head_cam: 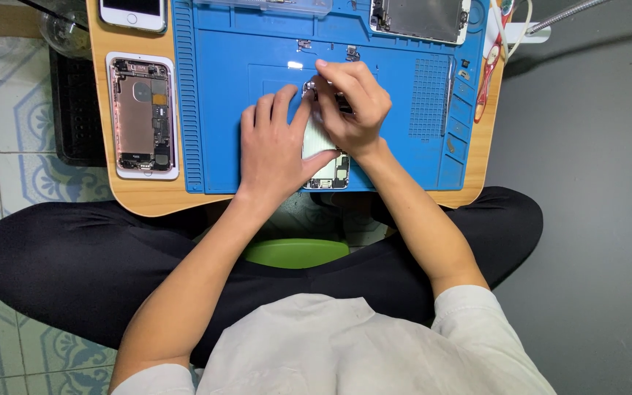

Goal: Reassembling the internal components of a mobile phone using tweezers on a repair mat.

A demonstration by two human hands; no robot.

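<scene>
Overhead view of a small wooden tabletop (148,197) across the lap, covered mostly by a blue work mat (404,110). Opened phone (328,164) at the near middle of the mat, directly under both hands, long axis running near to far; only the pale middle and the near end with its small parts visible, the far end hidden. Left hand (276,150) laid flat beside and partly over the phone's left edge, fingers together and pointing far, thumb stretched right across the body as a brace; closed on nothing. Right hand (349,102) curled over the far end, fingertips (321,66) bunched down at a small dark part there; whether anything is pinched between them cannot be told. Right hand thus the nearer to the far end, left hand to the near half, both touching the phone.

Second opened phone (143,115), pinkish frame with insides showing, well apart to the left on bare wood, also lying near to far. White phone (133,13) at the far left corner. Detached screen panel (420,18) at the far right of the mat. Two small metal bits (328,49) just beyond the fingertips.
</scene>
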